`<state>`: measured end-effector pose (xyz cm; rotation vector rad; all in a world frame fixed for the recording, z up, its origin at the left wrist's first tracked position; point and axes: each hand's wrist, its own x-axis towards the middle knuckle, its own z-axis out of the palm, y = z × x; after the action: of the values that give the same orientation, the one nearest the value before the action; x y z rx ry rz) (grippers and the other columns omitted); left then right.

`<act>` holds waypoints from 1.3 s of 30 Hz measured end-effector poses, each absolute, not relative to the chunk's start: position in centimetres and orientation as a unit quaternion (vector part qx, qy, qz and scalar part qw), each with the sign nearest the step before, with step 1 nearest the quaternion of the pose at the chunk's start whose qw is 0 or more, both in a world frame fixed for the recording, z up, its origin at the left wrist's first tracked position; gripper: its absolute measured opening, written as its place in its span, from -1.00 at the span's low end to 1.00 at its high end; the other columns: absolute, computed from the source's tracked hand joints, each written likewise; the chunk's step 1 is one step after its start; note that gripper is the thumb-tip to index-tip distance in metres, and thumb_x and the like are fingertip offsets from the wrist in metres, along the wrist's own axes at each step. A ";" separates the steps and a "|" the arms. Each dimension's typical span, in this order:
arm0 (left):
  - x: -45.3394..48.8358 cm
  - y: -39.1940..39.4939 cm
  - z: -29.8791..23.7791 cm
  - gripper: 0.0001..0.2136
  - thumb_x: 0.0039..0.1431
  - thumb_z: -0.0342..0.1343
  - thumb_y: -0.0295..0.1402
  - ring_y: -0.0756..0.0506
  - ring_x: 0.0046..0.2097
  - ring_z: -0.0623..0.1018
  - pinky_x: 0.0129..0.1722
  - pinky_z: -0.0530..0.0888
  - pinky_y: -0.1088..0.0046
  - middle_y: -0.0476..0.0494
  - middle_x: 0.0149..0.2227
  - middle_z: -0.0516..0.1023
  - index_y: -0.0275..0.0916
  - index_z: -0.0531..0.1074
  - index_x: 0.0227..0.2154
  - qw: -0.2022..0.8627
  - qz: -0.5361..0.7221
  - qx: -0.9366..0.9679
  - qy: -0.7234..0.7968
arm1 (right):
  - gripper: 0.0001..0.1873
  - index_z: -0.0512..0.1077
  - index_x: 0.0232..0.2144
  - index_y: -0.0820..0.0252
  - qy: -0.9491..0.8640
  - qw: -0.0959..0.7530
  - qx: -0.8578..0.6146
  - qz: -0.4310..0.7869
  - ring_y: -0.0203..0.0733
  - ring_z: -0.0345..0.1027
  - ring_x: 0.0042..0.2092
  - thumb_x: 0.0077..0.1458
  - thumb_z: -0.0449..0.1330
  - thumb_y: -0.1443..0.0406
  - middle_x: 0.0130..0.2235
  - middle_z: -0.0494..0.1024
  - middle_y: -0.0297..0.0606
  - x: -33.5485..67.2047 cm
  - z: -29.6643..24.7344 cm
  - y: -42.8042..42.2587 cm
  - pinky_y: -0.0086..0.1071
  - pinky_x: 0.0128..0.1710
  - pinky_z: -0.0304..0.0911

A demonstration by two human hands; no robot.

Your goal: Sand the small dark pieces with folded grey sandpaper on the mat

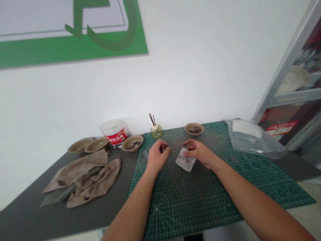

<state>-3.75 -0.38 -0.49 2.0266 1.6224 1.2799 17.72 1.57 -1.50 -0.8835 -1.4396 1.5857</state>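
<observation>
Left hand: pinches a small dark fragment at the fingertips, over a green cutting mat. Right hand: fingers on a smudged white sheet. Just left of left hand, a small grey piece. Beyond left hand, a glass jar with sticks; beyond right hand, a tan bowl holding dark fragments.

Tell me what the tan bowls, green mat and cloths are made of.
The tan bowls look like glazed ceramic, from their smooth sheen. The green mat seems matte plastic or rubber, flat with printed grid lines. The cloths look like soft fabric, since they crumple.
</observation>
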 end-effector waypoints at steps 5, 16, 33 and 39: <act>-3.7 -0.4 -0.4 -0.97 0.06 0.04 -0.41 0.00 -0.41 0.34 -0.38 0.26 0.51 0.04 -0.46 0.35 -0.21 0.35 -0.41 0.122 0.431 0.695 0.562 | -0.66 0.43 -0.36 0.22 -0.592 0.450 -0.319 0.587 -0.22 0.39 -0.35 -0.18 0.39 0.18 -0.35 0.54 -0.27 18.1 -0.6 1.3 -0.37 -0.33 0.28; -3.7 -0.4 -0.6 -0.98 0.07 0.02 -0.41 0.00 -0.41 0.32 -0.39 0.24 0.51 0.05 -0.47 0.33 -0.21 0.33 -0.42 0.115 0.440 0.698 0.554 | -0.74 0.52 -0.43 0.23 -0.781 0.292 -0.370 0.409 -0.32 0.19 -0.48 -0.14 0.33 0.16 -0.52 0.41 -0.41 17.8 -1.2 1.0 -0.48 -0.50 0.02; -3.6 -0.1 -0.8 -0.88 0.09 0.06 -0.34 0.01 -0.43 0.33 -0.41 0.27 0.53 0.04 -0.48 0.35 -0.23 0.44 -0.34 0.211 0.462 0.684 0.523 | -0.68 0.32 -0.31 0.14 -0.571 0.456 -0.314 0.606 -0.13 0.43 -0.28 -0.09 0.31 0.17 -0.29 0.50 -0.29 17.1 -1.2 0.7 -0.31 -0.32 0.35; -3.5 0.1 -1.1 -0.85 0.09 0.11 -0.28 0.01 -0.44 0.36 -0.42 0.29 0.52 0.03 -0.50 0.38 -0.24 0.46 -0.34 0.270 0.470 0.675 0.500 | -0.59 0.33 -0.15 0.09 -0.507 0.440 -0.317 0.670 -0.09 0.46 -0.27 -0.03 0.29 0.10 -0.16 0.51 -0.21 16.6 -1.2 0.5 -0.24 -0.35 0.42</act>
<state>-3.47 0.08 -1.15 1.8205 1.3482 1.2663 16.63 0.49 -1.20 -0.7877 -1.2601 1.6629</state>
